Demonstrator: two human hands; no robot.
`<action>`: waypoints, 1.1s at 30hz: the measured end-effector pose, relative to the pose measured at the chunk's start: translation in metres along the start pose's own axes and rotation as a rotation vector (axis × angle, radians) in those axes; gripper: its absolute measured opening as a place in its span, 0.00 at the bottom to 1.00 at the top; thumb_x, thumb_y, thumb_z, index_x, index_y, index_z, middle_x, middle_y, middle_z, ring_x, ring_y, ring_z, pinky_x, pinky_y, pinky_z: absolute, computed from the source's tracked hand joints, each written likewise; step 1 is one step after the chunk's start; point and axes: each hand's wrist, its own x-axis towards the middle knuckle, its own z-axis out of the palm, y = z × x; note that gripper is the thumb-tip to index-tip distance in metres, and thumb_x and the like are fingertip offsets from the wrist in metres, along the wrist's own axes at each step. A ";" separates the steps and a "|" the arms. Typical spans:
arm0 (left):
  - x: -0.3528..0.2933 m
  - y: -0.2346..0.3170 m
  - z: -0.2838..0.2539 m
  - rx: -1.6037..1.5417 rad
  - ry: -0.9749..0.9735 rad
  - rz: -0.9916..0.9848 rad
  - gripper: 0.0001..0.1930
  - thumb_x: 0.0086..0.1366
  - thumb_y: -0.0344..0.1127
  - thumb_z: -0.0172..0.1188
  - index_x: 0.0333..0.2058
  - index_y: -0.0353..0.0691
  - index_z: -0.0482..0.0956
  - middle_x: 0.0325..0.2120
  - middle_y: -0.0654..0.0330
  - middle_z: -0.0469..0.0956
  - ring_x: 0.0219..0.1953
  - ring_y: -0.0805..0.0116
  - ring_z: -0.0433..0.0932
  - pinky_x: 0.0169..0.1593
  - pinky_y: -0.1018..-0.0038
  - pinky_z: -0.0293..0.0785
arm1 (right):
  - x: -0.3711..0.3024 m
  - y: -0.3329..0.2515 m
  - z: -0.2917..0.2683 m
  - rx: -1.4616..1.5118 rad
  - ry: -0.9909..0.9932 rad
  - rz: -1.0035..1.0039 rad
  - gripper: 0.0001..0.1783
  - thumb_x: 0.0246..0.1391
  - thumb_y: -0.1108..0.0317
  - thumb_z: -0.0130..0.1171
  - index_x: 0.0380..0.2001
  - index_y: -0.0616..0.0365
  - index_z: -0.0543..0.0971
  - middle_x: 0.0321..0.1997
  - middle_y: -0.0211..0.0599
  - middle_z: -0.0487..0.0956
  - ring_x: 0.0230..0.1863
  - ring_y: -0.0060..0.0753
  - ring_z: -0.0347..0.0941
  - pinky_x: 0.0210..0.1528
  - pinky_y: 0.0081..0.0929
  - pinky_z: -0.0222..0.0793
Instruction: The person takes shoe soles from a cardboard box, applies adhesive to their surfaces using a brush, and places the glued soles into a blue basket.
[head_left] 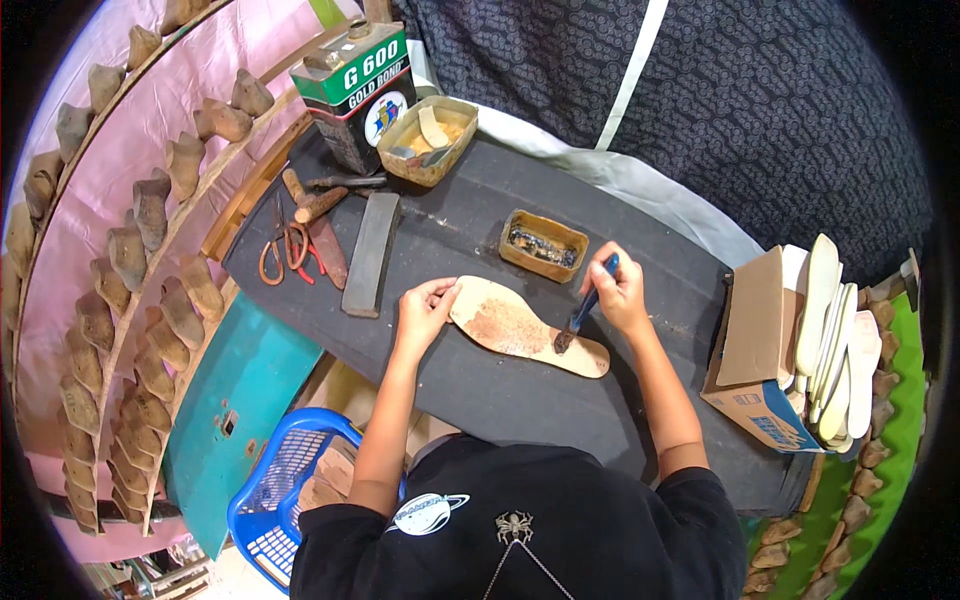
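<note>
On the dark tabletop lies a tan shoe insole (500, 325), its wide end to the left and its narrow end to the right. A brownish, wet-looking coating covers part of its surface. My left hand (428, 312) is closed on the insole's wide end, with the fingertips pinching its edge. In my right hand (622, 288) is a brush (584, 312) with a blue handle, tilted, its dark bristles touching the insole near the narrow end. Just beyond the insole stands a small yellowish tub (544, 246) with dark, sticky-looking residue inside.
At the left are a grey sharpening block (372, 255), scissors (272, 250) and a hammer (318, 203). A metal can (345, 110) and a tub of scraps (465, 108) stand at the back. A cardboard box (748, 320) of insoles is at right; a blue basket (268, 500) is below left.
</note>
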 end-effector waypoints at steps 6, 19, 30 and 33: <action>0.000 0.003 0.002 -0.011 0.009 0.022 0.14 0.54 0.34 0.57 0.35 0.27 0.74 0.20 0.61 0.75 0.20 0.82 0.71 0.21 0.87 0.68 | 0.034 0.015 -0.011 0.255 0.360 -0.088 0.09 0.53 0.63 0.42 0.28 0.57 0.64 0.23 0.37 0.74 0.22 0.18 0.66 0.21 0.12 0.60; 0.000 0.000 0.000 -0.146 0.000 -0.039 0.14 0.54 0.33 0.57 0.36 0.29 0.73 0.24 0.59 0.75 0.23 0.79 0.73 0.24 0.85 0.71 | 0.092 0.048 0.011 -0.073 -0.209 0.000 0.06 0.50 0.67 0.42 0.30 0.58 0.65 0.25 0.35 0.74 0.29 0.28 0.70 0.34 0.24 0.63; 0.000 -0.001 0.001 -0.147 -0.001 -0.067 0.14 0.53 0.33 0.57 0.36 0.29 0.73 0.25 0.59 0.76 0.23 0.80 0.72 0.24 0.85 0.71 | 0.092 0.065 -0.001 0.055 -0.067 0.029 0.07 0.52 0.66 0.42 0.29 0.57 0.65 0.25 0.34 0.74 0.23 0.20 0.69 0.22 0.17 0.66; 0.001 0.000 -0.001 -0.136 0.005 -0.076 0.14 0.53 0.33 0.57 0.36 0.29 0.73 0.25 0.59 0.76 0.23 0.80 0.72 0.24 0.85 0.71 | 0.079 0.065 -0.011 0.209 0.197 0.072 0.10 0.54 0.62 0.42 0.30 0.58 0.64 0.24 0.37 0.74 0.19 0.19 0.68 0.19 0.14 0.65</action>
